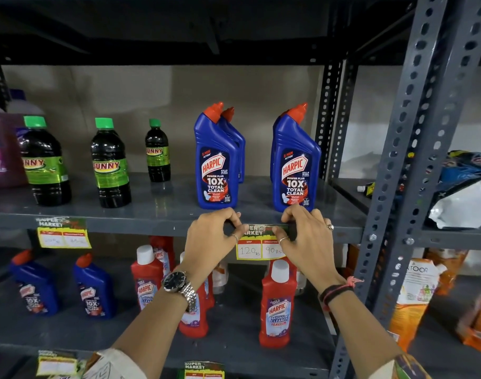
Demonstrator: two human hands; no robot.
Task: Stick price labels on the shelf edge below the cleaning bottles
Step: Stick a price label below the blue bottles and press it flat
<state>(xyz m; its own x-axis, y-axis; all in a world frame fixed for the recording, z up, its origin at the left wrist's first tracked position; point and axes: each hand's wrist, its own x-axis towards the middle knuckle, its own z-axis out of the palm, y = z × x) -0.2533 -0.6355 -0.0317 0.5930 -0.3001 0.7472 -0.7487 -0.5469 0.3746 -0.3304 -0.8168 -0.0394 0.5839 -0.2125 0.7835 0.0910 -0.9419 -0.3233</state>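
Both hands pinch the label (261, 243) by its top corners, left hand (210, 236) and right hand (306, 236), against the shelf edge (141, 227) below the blue bottles (216, 170). Sticking is under way; next likely calls for pressing it flat.

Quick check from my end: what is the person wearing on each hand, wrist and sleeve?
Left hand: thin ring; silver metal-band watch with a dark dial on the wrist; pale patterned sleeve. Right hand: at least two rings; black band with pink thread on the wrist; sleeve printed green and orange.
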